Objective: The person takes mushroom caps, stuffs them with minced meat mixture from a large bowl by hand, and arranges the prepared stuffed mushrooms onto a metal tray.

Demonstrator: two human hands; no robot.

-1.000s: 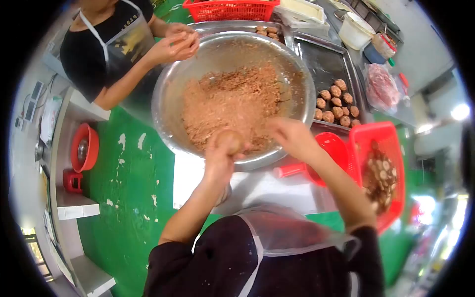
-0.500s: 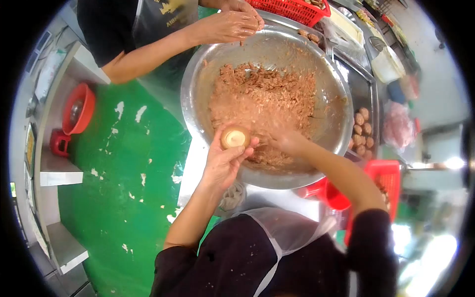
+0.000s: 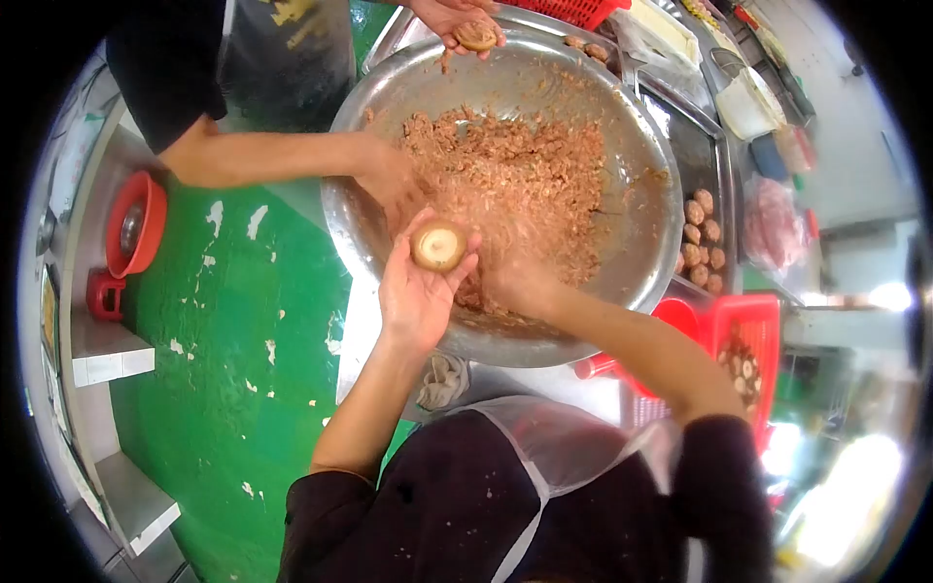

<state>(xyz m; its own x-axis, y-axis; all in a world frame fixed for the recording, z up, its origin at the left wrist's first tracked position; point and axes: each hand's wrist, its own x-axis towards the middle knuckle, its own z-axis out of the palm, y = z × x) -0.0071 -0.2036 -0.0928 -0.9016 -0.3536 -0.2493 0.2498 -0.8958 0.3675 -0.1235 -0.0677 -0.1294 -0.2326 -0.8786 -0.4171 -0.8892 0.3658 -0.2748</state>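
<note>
A round brown mushroom cap (image 3: 438,245), its pale underside facing up, rests in my left hand (image 3: 416,296) over the near left rim of a large metal bowl (image 3: 637,243). The fingers curl round the cap. Inside the bowl lies a mass of reddish-brown minced filling (image 3: 544,165). My right hand (image 3: 515,284) is down in the near part of the filling, blurred, with its fingers hidden. Across the bowl a co-worker's hand (image 3: 389,180) reaches into the filling, and the co-worker's other hand holds another cap (image 3: 475,36) above the far rim.
Filled balls (image 3: 709,230) sit on a metal tray (image 3: 724,160) at the right. A red basket of mushroom caps (image 3: 768,360) and a red scoop (image 3: 677,316) stand near my right forearm. A crumpled cloth (image 3: 442,381) lies by the bowl's near edge.
The co-worker's hands have parted: one has come down into the filling, the other holds a cap. My left hand still holds its cap. My right hand has gone from above the bowl into the filling.
</note>
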